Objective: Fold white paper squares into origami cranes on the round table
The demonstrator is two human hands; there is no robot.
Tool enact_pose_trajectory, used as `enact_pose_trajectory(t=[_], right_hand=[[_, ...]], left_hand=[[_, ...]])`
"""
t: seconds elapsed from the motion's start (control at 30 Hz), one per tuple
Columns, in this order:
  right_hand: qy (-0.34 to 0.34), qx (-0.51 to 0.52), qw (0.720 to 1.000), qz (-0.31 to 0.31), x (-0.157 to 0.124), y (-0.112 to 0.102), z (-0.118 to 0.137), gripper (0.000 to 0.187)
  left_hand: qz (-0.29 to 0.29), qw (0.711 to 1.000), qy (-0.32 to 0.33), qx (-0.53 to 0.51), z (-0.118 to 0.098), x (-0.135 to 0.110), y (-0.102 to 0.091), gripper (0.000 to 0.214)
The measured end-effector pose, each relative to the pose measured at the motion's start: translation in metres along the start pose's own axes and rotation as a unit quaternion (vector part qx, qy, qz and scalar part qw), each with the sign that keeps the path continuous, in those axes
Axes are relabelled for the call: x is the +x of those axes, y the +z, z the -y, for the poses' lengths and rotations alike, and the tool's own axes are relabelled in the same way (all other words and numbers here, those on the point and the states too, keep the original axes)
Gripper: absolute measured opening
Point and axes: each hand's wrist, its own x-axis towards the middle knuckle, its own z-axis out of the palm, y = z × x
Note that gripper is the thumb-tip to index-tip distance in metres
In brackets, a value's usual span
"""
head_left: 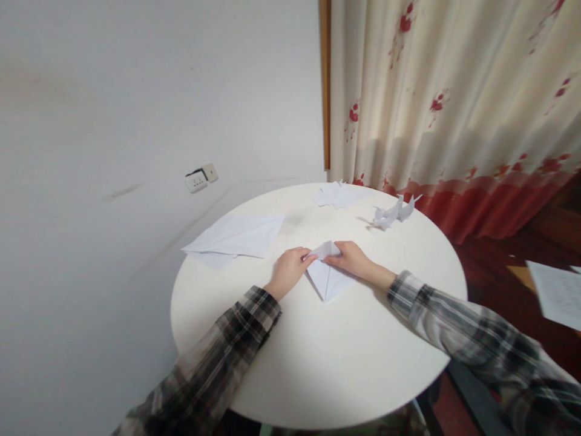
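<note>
A folded sheet of white paper [325, 283] lies near the middle of the round white table, one point toward me and a crease running down its centre. My left hand [291, 266] pinches its upper left edge between thumb and fingers. On the upper right edge, my right hand [350, 259] is closed in the same way. Between the two thumbs the paper's top flap [325, 249] stands partly raised. Both hands rest low over the tabletop, and some of the fingertips are hidden behind the paper.
White paper sheets [240, 235] lie at the table's left edge. More folded paper [336, 194] is at the far edge, and small folded paper figures [389, 215] stand at the far right. The round table [281, 357] is near a wall with a socket [196, 181] and a flowered curtain [436, 109].
</note>
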Motion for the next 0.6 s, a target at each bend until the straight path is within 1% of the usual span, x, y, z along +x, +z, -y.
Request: enact_pose_trajectory(t=[0.13, 0.27, 0.37, 0.47, 0.6], right_hand=[[0.002, -0.005, 1.000, 0.005, 0.0004, -0.0001, -0.0004, 0.031], [0.012, 0.008, 1.000, 0.016, 0.0005, -0.0015, 0.0004, 0.028], [0.035, 0.003, 0.999, 0.010, 0.0005, -0.0032, 0.0015, 0.029], [0.054, -0.010, 0.998, 0.010, 0.0011, -0.0046, 0.0021, 0.031], [0.079, -0.026, 0.996, 0.007, 0.0022, -0.0041, 0.0008, 0.031]], left_hand=[[-0.003, 1.000, -0.002, 0.007, 0.0012, -0.0001, 0.0018, 0.034], [-0.010, 0.999, -0.015, -0.042, 0.0007, 0.0000, 0.0032, 0.024], [-0.030, 0.997, -0.029, -0.057, -0.0007, 0.0000, 0.0043, 0.025], [-0.047, 0.997, -0.048, -0.048, -0.0016, -0.0001, 0.0058, 0.027], [-0.059, 0.997, -0.054, 0.002, -0.0025, -0.0011, 0.0066, 0.021]])
